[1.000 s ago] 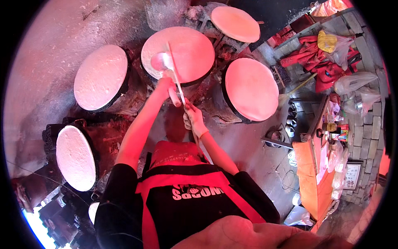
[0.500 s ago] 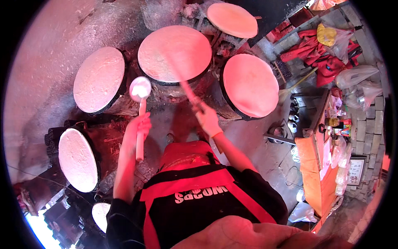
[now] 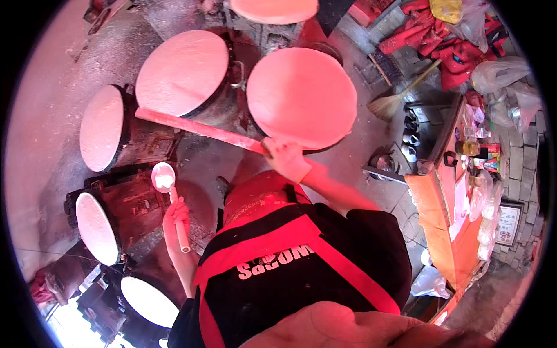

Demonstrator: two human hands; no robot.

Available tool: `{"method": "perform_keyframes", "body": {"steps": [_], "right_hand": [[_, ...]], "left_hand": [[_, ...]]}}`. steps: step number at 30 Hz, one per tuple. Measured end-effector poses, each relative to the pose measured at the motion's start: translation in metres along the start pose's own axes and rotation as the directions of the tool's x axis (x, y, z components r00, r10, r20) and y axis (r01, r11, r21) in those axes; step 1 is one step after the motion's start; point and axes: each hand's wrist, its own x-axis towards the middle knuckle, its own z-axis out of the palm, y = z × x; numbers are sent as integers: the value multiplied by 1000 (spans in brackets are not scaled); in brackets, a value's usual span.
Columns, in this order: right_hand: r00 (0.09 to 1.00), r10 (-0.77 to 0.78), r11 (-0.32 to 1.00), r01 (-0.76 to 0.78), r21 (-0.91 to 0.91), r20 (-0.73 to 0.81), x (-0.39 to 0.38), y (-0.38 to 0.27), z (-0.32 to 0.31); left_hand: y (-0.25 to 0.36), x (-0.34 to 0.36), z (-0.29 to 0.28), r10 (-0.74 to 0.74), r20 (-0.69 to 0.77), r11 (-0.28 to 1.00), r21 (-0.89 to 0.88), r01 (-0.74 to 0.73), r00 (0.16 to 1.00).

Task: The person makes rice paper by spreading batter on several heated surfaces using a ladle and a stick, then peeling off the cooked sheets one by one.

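1. Grey floor [image 3: 351, 159], pinkish-red light over most of the rm; red cloths [image 3: 415, 32] & clear plastic bags [image 3: 505, 74] at upper R.
2. L hand [image 3: 177, 214]: fingers wrapped rd the handle of a ladle [image 3: 181, 235], held out L of the body. Bowl points away from the person, butt end back toward them. Bright white in the bowl; can't tell if contents or glare.
3. R hand [image 3: 287, 158]: clenched on one end of a long flat wooden stick [image 3: 200, 128], at near-L edge of the R griddle [image 3: 301, 97].
4. Stick runs L & slightly up; far end overlaps lower-L edge of the middle griddle [image 3: 183, 72] in view. Can't tell if touching.
5. Other round, pale-topped discs: L griddle [image 3: 101, 127], lower-L griddle [image 3: 97, 229], bottom griddle [image 3: 149, 300], plus top griddle [image 3: 274, 8], cut off by the pic edge.
6. R side: broom [image 3: 386, 107] nr the R griddle; orange-sided counter [image 3: 429, 203] w/ bottles [image 3: 467, 148] on top; framed sheet [image 3: 508, 223] beyond it.
7. Person wears black shirt [image 3: 371, 249], red apron [image 3: 249, 197].
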Motion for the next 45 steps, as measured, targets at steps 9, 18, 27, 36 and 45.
{"method": "perform_keyframes", "body": {"steps": [9,18,27,36,45], "right_hand": [[994,10,990,6,-139,110,-22,104,-53],[976,31,967,25,-253,217,184,111,-232],[823,492,827,-339,448,-285,407,294,-305],[296,953,110,-149,983,-62,441,363,-23],[3,989,140,-349,927,-148,410,385,66]], "left_hand": [[-71,28,25,16,-39,1000,5,-16,999],[-87,44,57,113,5,988,101,-113,994],[-25,119,170,85,48,961,260,-94,995],[49,174,222,285,-70,841,497,-214,956],[44,157,201,225,-83,916,357,-182,971]]}}
